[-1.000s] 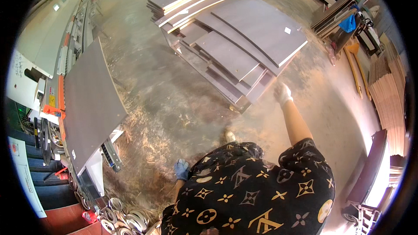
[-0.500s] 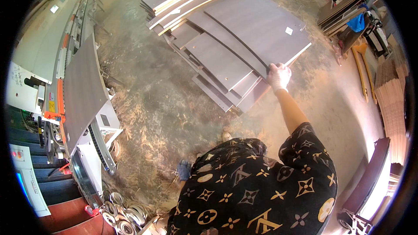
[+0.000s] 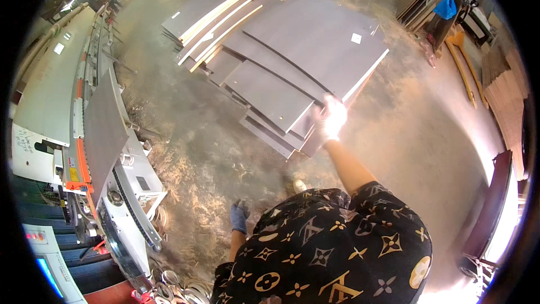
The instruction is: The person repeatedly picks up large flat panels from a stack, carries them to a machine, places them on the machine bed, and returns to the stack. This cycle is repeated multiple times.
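A stack of grey flat panels lies ahead of me, its sheets offset like steps. My right hand, in a white glove, is at the near corner of an upper panel, its arm stretched out. Glare washes out the glove, so the grip on the panel edge cannot be made out. My left hand, in a blue-grey glove, hangs low by my side with its fingers loosely out and nothing visible in them. The near shoe shows below the stack.
On the left runs a long machine with a grey panel lying along it. Rolls of edging strip sit at its near end. At right are a yellow pallet jack, stacked brown sheets and a blue bag.
My right hand has drawn slightly back towards me at the panel corner. The view has shifted, and the panel on the machine has slid along it, baring more white housing.
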A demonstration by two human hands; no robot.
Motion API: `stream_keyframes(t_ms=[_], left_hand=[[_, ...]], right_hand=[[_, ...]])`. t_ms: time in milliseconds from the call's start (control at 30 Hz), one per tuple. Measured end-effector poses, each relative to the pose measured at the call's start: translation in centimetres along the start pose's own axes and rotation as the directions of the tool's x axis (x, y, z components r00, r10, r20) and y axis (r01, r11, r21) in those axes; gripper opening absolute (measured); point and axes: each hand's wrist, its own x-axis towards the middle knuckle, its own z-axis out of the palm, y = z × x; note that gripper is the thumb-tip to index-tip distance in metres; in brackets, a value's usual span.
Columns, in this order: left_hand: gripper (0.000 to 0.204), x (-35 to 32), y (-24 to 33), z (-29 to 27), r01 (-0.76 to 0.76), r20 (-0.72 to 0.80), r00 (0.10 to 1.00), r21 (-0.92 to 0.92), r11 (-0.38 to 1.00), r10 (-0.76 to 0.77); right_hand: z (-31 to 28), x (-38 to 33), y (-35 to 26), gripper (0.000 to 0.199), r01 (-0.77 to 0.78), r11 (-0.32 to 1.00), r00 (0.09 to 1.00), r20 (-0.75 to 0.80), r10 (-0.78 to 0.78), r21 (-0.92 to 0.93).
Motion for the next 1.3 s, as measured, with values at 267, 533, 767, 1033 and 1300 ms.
stream_keyframes(t_ms=[267,533,767,1033,1300], left_hand=[[0.031,1.1,-2.8,-5.7,0.098,0.017,0.995,-0.034,0.995,-0.098],[0.028,1.4,-0.1,-3.2,-0.031,-0.021,0.999,-0.069,0.997,0.030],[0.035,2.2,-2.7,-5.3,0.077,0.110,0.992,-0.189,0.979,-0.057],[0.038,3.7,2.1,1.3,-0.007,0.150,0.989,-0.079,0.997,0.019],[0.048,6.7,7.9,19.2,0.126,0.474,0.879,-0.136,0.983,-0.048]], right_hand=[[3.4,-3.0,-1.3,0.059,-0.122,0.981,0.956,0.248,0.157,-0.152],[10.4,0.1,-2.7,0.056,-0.872,0.075,0.386,0.584,0.714,0.484],[16.6,2.0,-2.8,0.042,-0.910,-0.356,0.082,0.934,0.348,0.213],[16.0,4.9,-4.4,0.013,-0.725,-0.473,0.219,0.819,0.530,0.500],[-10.9,-10.5,4.7,0.023,-0.953,0.248,0.237,0.937,0.256,0.173]])
